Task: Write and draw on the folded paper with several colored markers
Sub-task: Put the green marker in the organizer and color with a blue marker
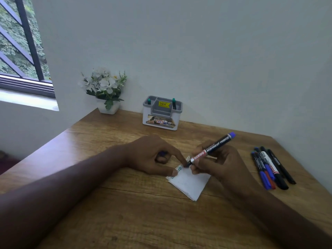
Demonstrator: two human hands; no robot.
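Note:
A small folded white paper (190,184) lies on the wooden table (125,203), with green and blue marks along its top left edge. My left hand (154,155) presses the paper's upper corner with forefinger and thumb, while its curled fingers hold a blue marker cap (163,153). My right hand (221,164) grips a black permanent marker (212,149) with a blue end, slanted up to the right. Its tip is at the paper's top edge. Several capped markers (269,168), blue, red and black, lie in a bunch to the right.
A white and grey pen holder (161,114) with two green-capped pens stands against the wall at the back. A pot of white flowers (106,90) sits in the table's back left corner. A barred window (21,51) is at the upper left.

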